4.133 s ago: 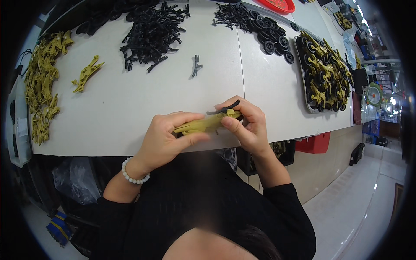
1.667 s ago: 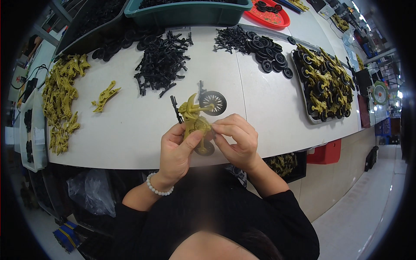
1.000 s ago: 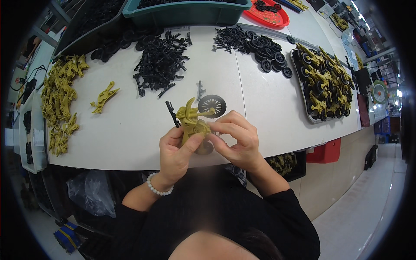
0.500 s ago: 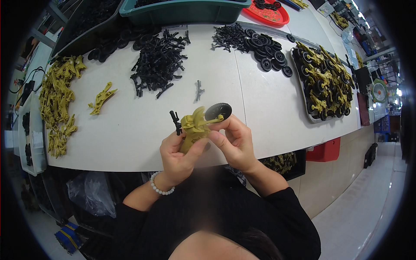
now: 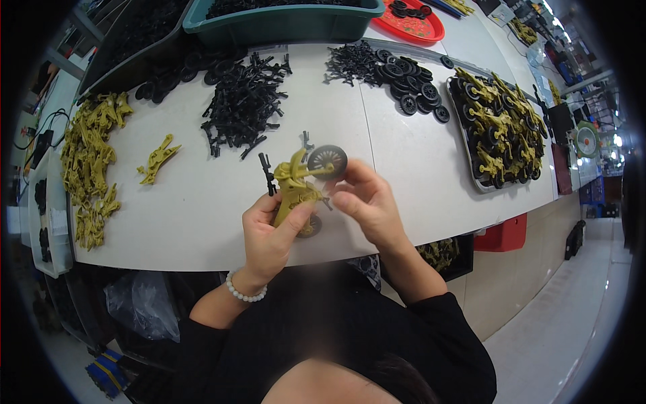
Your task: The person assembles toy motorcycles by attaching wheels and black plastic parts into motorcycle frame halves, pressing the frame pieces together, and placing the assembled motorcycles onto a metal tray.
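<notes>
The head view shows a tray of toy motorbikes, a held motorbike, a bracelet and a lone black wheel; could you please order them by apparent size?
1. Tray
2. Held motorbike, probably enlarged by nearness to the camera
3. Bracelet
4. Lone black wheel

No lettering or numbers can be read.

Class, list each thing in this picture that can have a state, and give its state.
Yellow plastic toy motorbike: held, two black wheels and handlebar on
Left hand: closed around the motorbike
Right hand: thumb and fingers parted
Teal rectangular plastic bin: open, holding black parts
Red round plastic tray: holding small black discs
Silver rectangular tray: loaded with yellow toy bikes
Clear plastic bag: crumpled
</notes>
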A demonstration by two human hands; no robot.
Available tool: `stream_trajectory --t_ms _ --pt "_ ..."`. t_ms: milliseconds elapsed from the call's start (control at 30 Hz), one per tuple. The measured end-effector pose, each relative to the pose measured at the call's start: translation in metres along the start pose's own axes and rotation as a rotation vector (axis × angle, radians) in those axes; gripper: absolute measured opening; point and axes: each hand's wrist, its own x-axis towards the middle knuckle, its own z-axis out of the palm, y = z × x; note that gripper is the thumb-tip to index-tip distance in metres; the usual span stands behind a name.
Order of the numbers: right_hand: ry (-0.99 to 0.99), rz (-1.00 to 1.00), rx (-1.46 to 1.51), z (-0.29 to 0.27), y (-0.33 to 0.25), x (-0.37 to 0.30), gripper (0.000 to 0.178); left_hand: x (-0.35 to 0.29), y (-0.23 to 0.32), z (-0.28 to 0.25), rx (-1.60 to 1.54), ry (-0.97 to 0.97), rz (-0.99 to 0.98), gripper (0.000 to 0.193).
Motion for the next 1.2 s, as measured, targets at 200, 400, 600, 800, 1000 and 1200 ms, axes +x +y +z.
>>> stream_trajectory --t_ms 200,400,600,800,1000,1200 --pt "-0.048 -0.239 -0.514 -0.017 -0.031 -0.004 0.054 0.004 0.006 0.0 0.57 -0.167 0.246 0.017" --pt "-0.105 -0.23 -0.561 -0.025 -0.025 -0.021 0.037 0.004 0.015 0.007 0.782 -0.366 0.322 0.022" --pt "0.221 -0.213 -0.126 -0.086 -0.04 -0.036 0.031 0.011 0.018 0.023 0.759 -0.405 0.211 0.063" --pt "0.944 -0.69 -0.158 -0.241 -0.135 -0.069 0.029 0.009 0.011 0.012 0.774 -0.355 0.171 0.07" --pt "1.024 -0.607 -0.248 -0.332 -0.161 -0.061 0.032 0.006 0.004 0.005 0.833 -0.318 0.191 0.06" --pt "1.192 -0.437 -0.809 -0.37 -0.154 -0.045 0.043 0.007 0.002 0.005 0.889 -0.333 0.266 0.054"
